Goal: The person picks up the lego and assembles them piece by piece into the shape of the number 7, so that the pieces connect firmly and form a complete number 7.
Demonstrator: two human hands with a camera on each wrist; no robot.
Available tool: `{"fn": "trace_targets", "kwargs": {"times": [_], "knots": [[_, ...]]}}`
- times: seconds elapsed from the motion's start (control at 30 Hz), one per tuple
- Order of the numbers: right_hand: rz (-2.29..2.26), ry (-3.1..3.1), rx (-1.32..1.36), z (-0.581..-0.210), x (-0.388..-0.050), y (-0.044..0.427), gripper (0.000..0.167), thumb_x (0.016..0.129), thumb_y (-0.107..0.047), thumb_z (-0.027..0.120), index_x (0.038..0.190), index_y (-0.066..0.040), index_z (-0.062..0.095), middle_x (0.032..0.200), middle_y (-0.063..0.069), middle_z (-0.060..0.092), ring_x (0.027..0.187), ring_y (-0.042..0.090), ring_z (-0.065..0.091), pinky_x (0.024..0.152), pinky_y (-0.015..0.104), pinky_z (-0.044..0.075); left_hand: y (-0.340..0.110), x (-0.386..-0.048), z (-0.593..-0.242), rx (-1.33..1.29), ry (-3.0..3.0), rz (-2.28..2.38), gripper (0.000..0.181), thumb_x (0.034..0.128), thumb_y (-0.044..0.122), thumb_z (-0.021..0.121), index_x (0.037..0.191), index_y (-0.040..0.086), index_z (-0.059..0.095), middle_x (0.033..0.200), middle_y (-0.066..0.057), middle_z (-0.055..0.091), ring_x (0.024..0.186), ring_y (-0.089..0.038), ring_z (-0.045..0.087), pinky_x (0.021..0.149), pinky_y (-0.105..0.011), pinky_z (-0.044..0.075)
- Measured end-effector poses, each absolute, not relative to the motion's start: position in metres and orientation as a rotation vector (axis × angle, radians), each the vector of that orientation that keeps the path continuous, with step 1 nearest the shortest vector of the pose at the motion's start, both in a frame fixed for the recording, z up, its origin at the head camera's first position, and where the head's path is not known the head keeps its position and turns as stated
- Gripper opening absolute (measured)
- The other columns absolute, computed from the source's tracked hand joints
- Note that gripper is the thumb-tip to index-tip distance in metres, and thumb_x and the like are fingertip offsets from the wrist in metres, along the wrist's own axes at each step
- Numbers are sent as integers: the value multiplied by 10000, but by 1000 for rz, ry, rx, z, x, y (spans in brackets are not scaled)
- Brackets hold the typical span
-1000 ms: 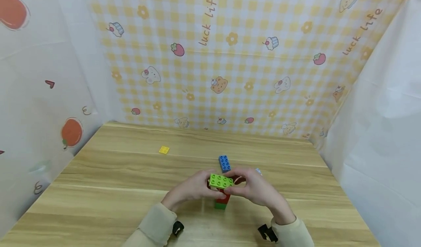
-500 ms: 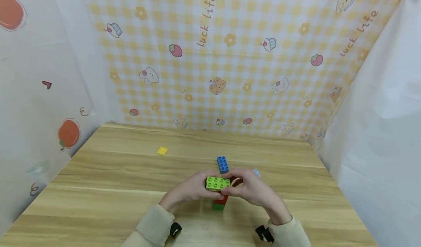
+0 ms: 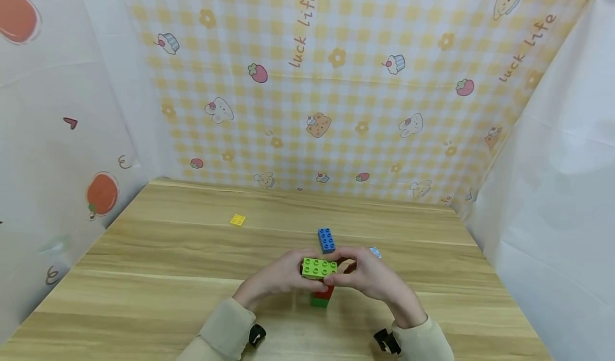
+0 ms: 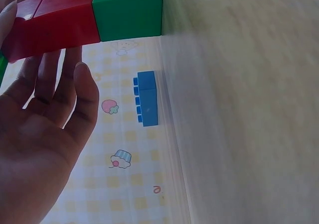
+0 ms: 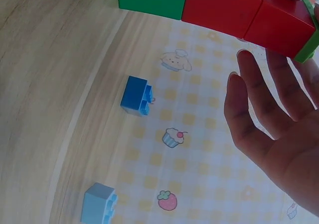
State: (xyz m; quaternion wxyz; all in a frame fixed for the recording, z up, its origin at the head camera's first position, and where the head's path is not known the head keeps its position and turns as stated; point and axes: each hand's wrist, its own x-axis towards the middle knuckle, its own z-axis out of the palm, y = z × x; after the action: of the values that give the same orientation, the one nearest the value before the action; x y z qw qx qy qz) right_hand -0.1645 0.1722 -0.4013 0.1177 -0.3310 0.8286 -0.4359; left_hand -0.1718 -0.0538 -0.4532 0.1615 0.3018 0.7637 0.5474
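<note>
1. The left hand (image 3: 286, 272) and the right hand (image 3: 367, 274) both grip the lime-green plate (image 3: 319, 268), one at each end. Thumbs are in front, fingers curl behind, so there is hardly any gap in either grip.
2. I think two ends are held so that the plate keeps level and the narrow stack does not tip.
3. The plate lies against the top of the upper red block (image 5: 281, 25), studs upward. Whether it is pressed fully down, I cannot tell.
4. Below come the lower red block (image 5: 222, 6) and the dark green block (image 3: 320, 301), which seems to stand on the table (image 3: 144, 275) as the base.
5. The blue brick (image 3: 326, 240) lies just behind the hands, the light-blue brick (image 3: 376, 252) behind the right one; probably they are left there within reach.
6. The yellow plate (image 3: 237, 220) lies well apart, toward the patterned cloth (image 3: 269, 24).
</note>
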Motion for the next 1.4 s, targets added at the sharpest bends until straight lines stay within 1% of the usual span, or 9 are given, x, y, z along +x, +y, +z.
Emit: {"fn": "trace_targets", "kwargs": {"times": [0.13,0.27,0.6,0.83,1.1,1.3,1.4], "knots": [[-1279,2425,-957,-401,-164,172,271,857,-236,773,1103,-140,714,1087,-32,670,1005,189,585,731,339,545,-54,-172,-453,859,2178,1566,322,829,230,800,1115,217,653,1014,44,645,902,-146,607,781,-299,501],[-1284,2412,-935,-403,-164,172,261,863,-229,768,1101,-138,714,1068,-29,666,1001,199,581,717,349,546,-54,-172,-454,860,2185,1560,350,829,238,801,1146,226,652,1025,54,645,910,-144,609,789,-296,500],[-1316,2373,-929,-404,-166,172,251,872,-193,759,1103,-110,707,1028,-7,661,967,196,597,733,344,550,-54,-173,-454,864,2194,1542,318,834,258,796,1114,226,648,1020,57,642,910,-140,604,787,-298,500],[-1315,2379,-933,-403,-164,172,249,884,-194,746,1115,-110,701,1023,-3,661,947,201,612,733,327,549,-56,-173,-452,867,2192,1515,398,844,270,789,1211,243,636,1058,81,642,949,-134,608,819,-305,496],[-1305,2388,-933,-401,-161,172,257,893,-208,737,1133,-126,699,1030,-15,662,948,199,606,730,337,543,-58,-172,-449,890,2227,1472,458,844,297,785,1267,252,617,1084,107,636,971,-123,600,833,-309,490],[-1300,2396,-932,-401,-161,172,274,893,-207,736,1148,-115,693,1039,-11,662,944,196,611,737,331,544,-65,-173,-444,856,2278,1432,480,824,327,802,1259,245,618,1093,121,619,948,-128,580,791,-309,493],[-1296,2399,-930,-401,-161,172,283,893,-212,737,1154,-114,691,1044,-13,662,946,195,610,736,333,545,-70,-173,-442,855,2257,1438,489,823,299,807,1266,239,609,1117,111,609,960,-152,566,788,-313,499]]}}
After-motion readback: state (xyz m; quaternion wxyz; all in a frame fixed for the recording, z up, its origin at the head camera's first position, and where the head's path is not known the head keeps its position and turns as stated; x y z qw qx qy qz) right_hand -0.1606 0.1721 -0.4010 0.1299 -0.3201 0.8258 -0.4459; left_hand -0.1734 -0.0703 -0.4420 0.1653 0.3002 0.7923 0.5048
